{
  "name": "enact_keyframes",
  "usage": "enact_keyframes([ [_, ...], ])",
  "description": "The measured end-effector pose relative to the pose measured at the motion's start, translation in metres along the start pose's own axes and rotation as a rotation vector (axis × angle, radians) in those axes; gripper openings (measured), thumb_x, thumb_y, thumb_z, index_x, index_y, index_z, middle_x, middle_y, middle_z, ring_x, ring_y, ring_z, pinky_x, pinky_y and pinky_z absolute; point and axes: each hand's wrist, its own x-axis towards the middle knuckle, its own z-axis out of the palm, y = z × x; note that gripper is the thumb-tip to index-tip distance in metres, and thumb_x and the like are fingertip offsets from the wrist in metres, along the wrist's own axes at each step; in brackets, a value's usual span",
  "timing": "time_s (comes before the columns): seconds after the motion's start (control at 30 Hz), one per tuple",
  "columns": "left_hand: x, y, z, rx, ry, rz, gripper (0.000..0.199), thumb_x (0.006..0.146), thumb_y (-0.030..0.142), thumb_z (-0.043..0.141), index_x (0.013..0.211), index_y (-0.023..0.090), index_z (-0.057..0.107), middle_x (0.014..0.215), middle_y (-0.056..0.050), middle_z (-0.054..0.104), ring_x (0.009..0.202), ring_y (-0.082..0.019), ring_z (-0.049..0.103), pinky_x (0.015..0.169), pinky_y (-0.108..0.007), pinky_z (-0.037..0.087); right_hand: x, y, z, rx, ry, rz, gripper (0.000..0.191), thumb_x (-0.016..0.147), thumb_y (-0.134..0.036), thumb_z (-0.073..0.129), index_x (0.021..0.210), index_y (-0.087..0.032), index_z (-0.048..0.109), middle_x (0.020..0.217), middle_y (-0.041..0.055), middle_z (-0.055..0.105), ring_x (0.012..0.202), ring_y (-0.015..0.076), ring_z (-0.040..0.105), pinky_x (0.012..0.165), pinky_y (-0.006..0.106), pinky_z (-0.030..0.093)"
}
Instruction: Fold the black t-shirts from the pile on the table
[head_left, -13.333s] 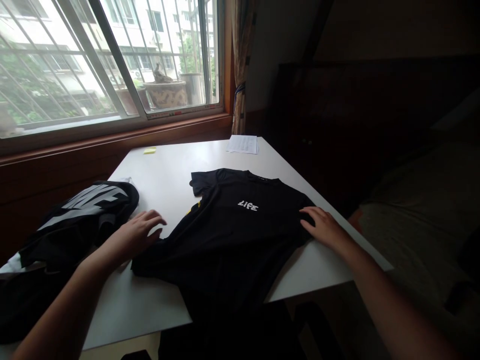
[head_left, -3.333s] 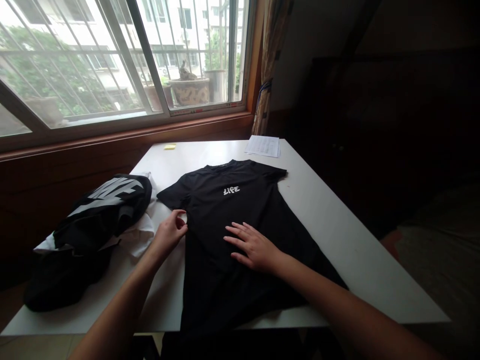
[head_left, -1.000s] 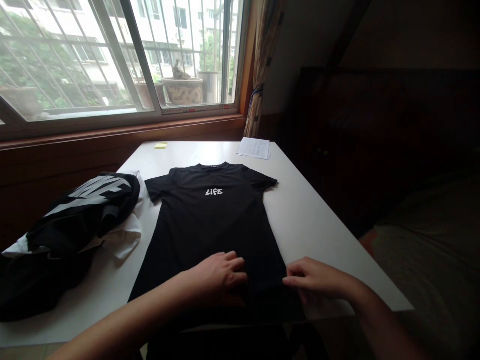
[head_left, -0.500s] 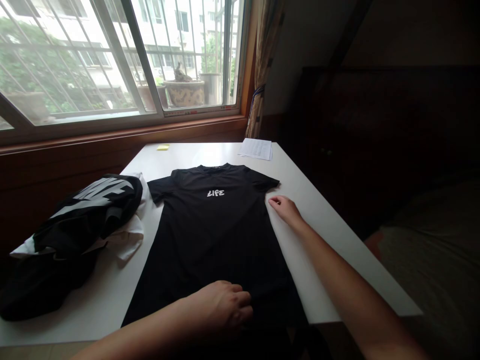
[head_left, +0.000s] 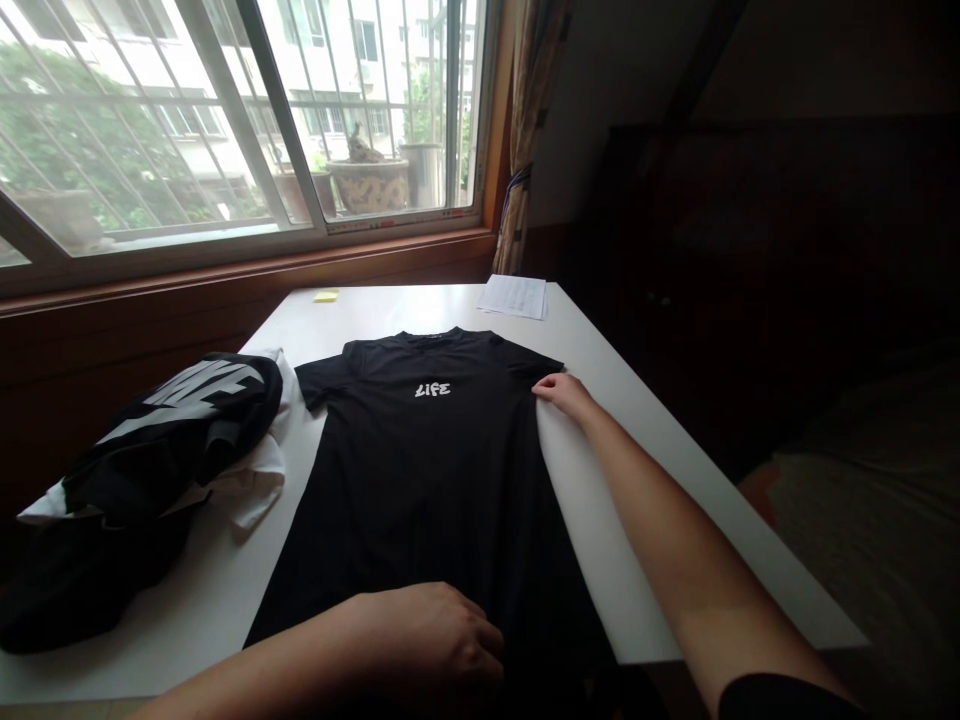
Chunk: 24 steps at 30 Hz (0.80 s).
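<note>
A black T-shirt lies spread flat, its collar toward the window and small white lettering on its chest upside down to me. At the right side seam, just below the sleeve, my right hand pinches the edge of the cloth between thumb and fingers. Over the lower part of the shirt, my left hand is closed, knuckles up and fingers curled down onto the black fabric. Its fingertips are hidden, and the shirt's bottom hem is lost in shadow.
A heap of black and white clothes sits on the left of the white table. Toward the far edge are papers and a yellow sticky note. Beyond stand a barred window and a tied curtain.
My right hand has moved slightly up and left, from beside the T-shirt onto its side edge, and now pinches it. My left hand has shifted a little lower.
</note>
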Motion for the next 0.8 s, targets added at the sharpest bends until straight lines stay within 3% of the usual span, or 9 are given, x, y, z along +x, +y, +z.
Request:
enact_keyframes([
  [0.17,0.015,-0.01,-0.019,-0.006,-0.052,-0.009,0.013,0.088,0.034,0.069,0.082,0.024,0.064,0.082,0.002,0.066,0.069,-0.014,0.062,0.061,-0.026,0.05,-0.001,0.0,-0.002,0.001,-0.013,0.004,0.02,0.079,-0.036,0.069,0.086,-0.02,0.079,0.084,0.0034,0.076,0.074,0.0184,0.065,0.069,0.027,0.046],
  [0.27,0.037,-0.023,-0.035,0.042,0.05,-0.053,0.016,0.094,0.038,0.063,0.102,0.024,0.067,0.095,-0.001,0.067,0.081,-0.015,0.064,0.07,-0.026,0.053,0.0,-0.001,-0.003,-0.005,-0.016,0.013,0.02,0.078,-0.036,0.07,0.085,-0.02,0.08,0.079,0.0029,0.075,0.071,0.0177,0.064,0.068,0.027,0.046],
  [0.37,0.069,-0.043,-0.038,0.235,0.164,-0.162,0.025,0.098,0.03,0.056,0.121,0.022,0.062,0.107,-0.006,0.064,0.09,-0.019,0.061,0.076,-0.03,0.053,0.002,-0.002,-0.006,0.001,-0.034,0.026,0.022,0.077,-0.036,0.072,0.085,-0.018,0.08,0.07,0.0023,0.072,0.067,0.0171,0.062,0.065,0.026,0.045],
  [0.47,0.1,-0.059,-0.031,0.426,0.187,-0.22,0.026,0.1,0.025,0.048,0.124,0.022,0.06,0.107,-0.008,0.061,0.089,-0.022,0.058,0.068,-0.033,0.051,0.004,-0.004,-0.008,0.006,-0.049,0.039,0.023,0.075,-0.037,0.074,0.083,-0.017,0.08,0.063,0.0017,0.068,0.062,0.0165,0.06,0.063,0.026,0.045],
  [0.57,0.121,-0.066,-0.019,0.484,0.166,-0.189,0.021,0.101,0.022,0.047,0.111,0.02,0.064,0.104,-0.01,0.06,0.088,-0.023,0.056,0.065,-0.033,0.049,0.005,-0.005,-0.01,0.003,-0.051,0.047,0.022,0.074,-0.037,0.075,0.081,-0.017,0.079,0.061,0.0012,0.067,0.06,0.0158,0.059,0.063,0.026,0.046],
  [0.67,0.127,-0.068,-0.007,0.451,0.173,-0.129,0.022,0.102,0.022,0.044,0.102,0.019,0.066,0.106,-0.01,0.06,0.091,-0.022,0.056,0.071,-0.033,0.05,0.007,-0.002,-0.011,-0.007,-0.047,0.057,0.02,0.076,-0.035,0.073,0.082,-0.017,0.079,0.063,0.0015,0.069,0.061,0.0158,0.06,0.064,0.026,0.046],
  [0.8,0.121,-0.07,0.011,0.36,0.261,-0.073,0.03,0.104,0.03,0.043,0.125,0.02,0.062,0.127,-0.01,0.06,0.112,-0.023,0.056,0.087,-0.034,0.05,0.008,0.003,-0.012,-0.022,-0.004,0.057,0.019,0.079,-0.033,0.069,0.087,-0.018,0.079,0.072,0.0022,0.072,0.067,0.0167,0.062,0.067,0.026,0.045],
])
